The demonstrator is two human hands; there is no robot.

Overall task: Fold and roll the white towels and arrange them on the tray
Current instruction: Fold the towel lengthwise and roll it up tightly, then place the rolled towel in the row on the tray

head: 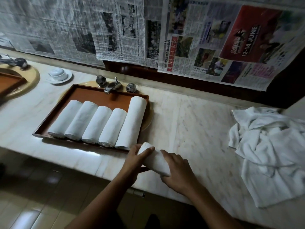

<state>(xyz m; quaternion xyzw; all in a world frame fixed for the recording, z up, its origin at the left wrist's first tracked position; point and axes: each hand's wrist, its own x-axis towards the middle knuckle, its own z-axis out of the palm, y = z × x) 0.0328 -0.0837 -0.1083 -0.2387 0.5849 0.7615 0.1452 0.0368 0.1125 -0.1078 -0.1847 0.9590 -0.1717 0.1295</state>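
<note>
Head view: both hands grip a rolled towel (154,160) (white, tight).

Readable text: one item. Red advert (250,33) on the colour newspaper (206,47) hung on the wall, at 1 to 2 o'clock in view. It carries white letters "12-14 JUNE", running upward at a slant. Red Chinese headline (168,63) down the same sheet's left side: characters blurred, not legible. Grey newspaper sheets (66,27), 10 to 12 o'clock: print too small to read.
</note>
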